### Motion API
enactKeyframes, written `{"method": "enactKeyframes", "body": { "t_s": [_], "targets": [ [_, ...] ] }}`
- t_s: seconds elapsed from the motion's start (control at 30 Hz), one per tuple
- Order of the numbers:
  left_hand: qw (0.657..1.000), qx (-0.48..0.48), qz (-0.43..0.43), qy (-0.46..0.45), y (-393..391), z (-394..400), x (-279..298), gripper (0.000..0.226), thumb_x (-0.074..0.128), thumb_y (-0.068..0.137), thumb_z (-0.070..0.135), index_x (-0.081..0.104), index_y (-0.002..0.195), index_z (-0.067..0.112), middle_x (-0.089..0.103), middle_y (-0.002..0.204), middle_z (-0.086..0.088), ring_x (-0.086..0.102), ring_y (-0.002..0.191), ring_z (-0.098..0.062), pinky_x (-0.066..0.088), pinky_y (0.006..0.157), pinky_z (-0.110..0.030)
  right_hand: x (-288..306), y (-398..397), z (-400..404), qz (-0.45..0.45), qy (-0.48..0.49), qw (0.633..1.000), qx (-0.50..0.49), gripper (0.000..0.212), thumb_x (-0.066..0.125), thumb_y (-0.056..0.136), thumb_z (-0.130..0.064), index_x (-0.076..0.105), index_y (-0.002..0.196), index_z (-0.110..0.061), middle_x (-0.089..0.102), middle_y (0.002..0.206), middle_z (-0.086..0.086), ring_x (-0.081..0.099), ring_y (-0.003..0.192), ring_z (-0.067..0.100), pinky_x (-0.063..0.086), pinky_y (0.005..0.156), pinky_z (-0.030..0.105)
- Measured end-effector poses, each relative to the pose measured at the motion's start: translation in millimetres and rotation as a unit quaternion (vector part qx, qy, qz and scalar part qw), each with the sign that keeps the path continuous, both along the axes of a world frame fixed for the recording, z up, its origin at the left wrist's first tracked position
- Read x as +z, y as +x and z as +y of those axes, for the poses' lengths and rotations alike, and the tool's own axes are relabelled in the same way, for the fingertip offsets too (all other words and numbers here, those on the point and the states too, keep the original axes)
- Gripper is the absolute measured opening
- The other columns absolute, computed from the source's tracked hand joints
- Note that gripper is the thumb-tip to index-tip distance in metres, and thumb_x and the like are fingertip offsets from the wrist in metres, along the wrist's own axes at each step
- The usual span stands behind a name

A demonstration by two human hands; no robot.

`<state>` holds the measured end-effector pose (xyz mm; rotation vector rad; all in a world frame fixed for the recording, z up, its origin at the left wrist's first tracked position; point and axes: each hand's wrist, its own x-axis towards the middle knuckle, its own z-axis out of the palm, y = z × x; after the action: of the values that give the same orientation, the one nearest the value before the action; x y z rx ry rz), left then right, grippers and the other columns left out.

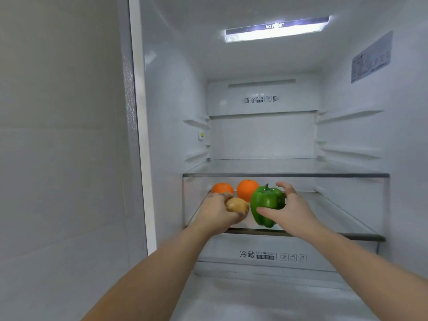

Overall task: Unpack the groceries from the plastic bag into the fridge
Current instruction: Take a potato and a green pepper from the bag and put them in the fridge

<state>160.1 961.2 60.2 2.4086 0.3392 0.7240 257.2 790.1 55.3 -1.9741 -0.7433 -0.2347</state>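
A glossy green bell pepper (266, 205) stood upright on the lower glass fridge shelf (347, 214), the right hand (290, 208) curled around it. Beside it, the left hand (216, 213) gripped a small brown potato (236, 204). Two round oranges (234, 189) sat behind. Released carelessly, the potato might roll off the shelf's front edge.

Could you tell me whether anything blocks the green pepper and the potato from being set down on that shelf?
Nothing visible does. The right hand holds the green pepper and the left hand the potato over the bare front of the glass shelf; the two oranges sit farther back.
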Motion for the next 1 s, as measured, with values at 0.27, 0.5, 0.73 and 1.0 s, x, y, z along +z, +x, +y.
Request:
{"method": "enactKeyframes", "body": {
  "t_s": [0.27, 0.5, 0.73, 1.0],
  "targets": [
    [0.999, 0.034, 0.021, 0.01, 39, 26, -3, 0.049, 0.075, 0.078, 0.041, 0.056, 0.12, 0.024, 0.059, 0.118, -0.005, 0.058, 0.1, -0.022, 0.04, 0.08, -0.023, 4, 31, 27, -0.046, -0.079, 0.996, -0.019, 0.074, 0.077, 0.073, -0.045, 0.041, 0.135, -0.03, 0.054, 0.125, -0.001, 0.051, 0.101, 0.017, 0.041, 0.08, 0.028],
    [0.997, 0.058, 0.039, 0.029, 59, 39, 1, 0.048, 0.07, 0.082, 0.037, 0.056, 0.126, 0.022, 0.058, 0.119, -0.006, 0.055, 0.103, -0.023, 0.041, 0.083, -0.028, 3, 49, 51, -0.07, -0.101, 0.991, -0.042, 0.072, 0.075, 0.072, -0.052, 0.047, 0.131, -0.022, 0.058, 0.122, 0.002, 0.055, 0.109, 0.023, 0.048, 0.09, 0.038],
    [0.976, 0.145, 0.089, 0.138, 62, 54, 1, 0.043, 0.062, 0.089, 0.036, 0.052, 0.127, 0.017, 0.051, 0.128, -0.013, 0.051, 0.116, -0.033, 0.045, 0.095, -0.039, 2, 56, 69, -0.069, -0.1, 0.991, -0.048, 0.07, 0.076, 0.07, -0.053, 0.049, 0.127, -0.023, 0.057, 0.121, 0.004, 0.057, 0.108, 0.024, 0.049, 0.09, 0.039],
    [0.968, 0.163, 0.104, 0.159, 60, 59, 0, 0.044, 0.059, 0.092, 0.036, 0.048, 0.129, 0.016, 0.048, 0.129, -0.013, 0.049, 0.119, -0.034, 0.043, 0.097, -0.04, 2, 59, 81, -0.07, -0.098, 0.991, -0.055, 0.067, 0.075, 0.067, -0.056, 0.052, 0.119, -0.02, 0.058, 0.114, 0.004, 0.059, 0.099, 0.024, 0.052, 0.081, 0.039]
  ]
}}
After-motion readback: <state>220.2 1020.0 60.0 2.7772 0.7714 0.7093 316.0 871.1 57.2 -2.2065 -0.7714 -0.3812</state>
